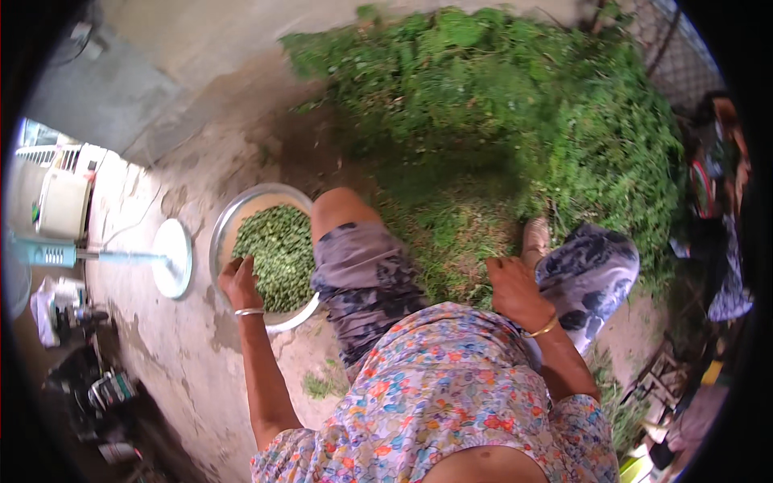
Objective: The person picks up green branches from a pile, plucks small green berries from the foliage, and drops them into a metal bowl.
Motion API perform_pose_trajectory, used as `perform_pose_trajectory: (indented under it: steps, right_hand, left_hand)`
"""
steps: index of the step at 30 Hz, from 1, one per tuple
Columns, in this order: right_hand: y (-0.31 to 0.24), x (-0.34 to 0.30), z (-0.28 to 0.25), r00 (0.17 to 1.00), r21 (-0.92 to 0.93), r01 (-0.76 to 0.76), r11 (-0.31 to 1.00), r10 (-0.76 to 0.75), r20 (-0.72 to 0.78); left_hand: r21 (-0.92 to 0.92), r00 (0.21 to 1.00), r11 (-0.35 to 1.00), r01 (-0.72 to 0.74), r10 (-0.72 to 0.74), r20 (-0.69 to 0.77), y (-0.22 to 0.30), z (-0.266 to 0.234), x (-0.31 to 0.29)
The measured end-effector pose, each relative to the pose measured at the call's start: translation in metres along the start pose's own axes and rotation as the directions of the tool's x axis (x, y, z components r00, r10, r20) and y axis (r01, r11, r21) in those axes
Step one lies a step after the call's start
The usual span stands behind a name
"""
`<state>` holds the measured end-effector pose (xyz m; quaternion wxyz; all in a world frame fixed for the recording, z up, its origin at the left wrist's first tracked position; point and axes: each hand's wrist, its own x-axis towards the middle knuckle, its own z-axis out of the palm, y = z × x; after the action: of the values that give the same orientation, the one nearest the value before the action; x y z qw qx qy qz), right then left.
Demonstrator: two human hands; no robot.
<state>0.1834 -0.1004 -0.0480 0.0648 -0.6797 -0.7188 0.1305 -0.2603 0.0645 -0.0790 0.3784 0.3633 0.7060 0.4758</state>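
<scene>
To my left stands a round metal basin [216, 233] with many small green pods or pieces [276, 253] in it. My left hand [240, 283], with a silver bangle at the wrist, is over the basin's left side. Its fingers are pressed together, and what they hold, if anything, is too small to name. My right hand [515, 291], with a gold bangle, is between my knees, beside cut green stems and leaves [455, 249]. Its fingers are curled in, and their inner side is hidden from view.
A big heap of leafy green plants [499, 97] lies ahead, reaching to the right. A pale blue standing fan [171, 258] is left of the basin on the cracked concrete floor [173, 346]. Dark bags and containers [88, 386] stand at lower left; clutter lines the right edge.
</scene>
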Motion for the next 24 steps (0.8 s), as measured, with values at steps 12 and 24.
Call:
perform_pose_trajectory:
  steps: [12,24]
  right_hand:
    - [0.041,0.009,-0.063,0.975,0.035,-0.160,0.987,0.163,-0.148]
    - [0.114,0.102,-0.120,0.969,0.015,-0.123,0.992,0.124,-0.212]
  left_hand:
    - [0.009,0.666,0.876,-0.482,0.359,0.654,0.173,0.171,-0.055]
    - [0.147,0.126,0.285,-0.947,-0.090,0.988,-0.102,0.398,-0.067]
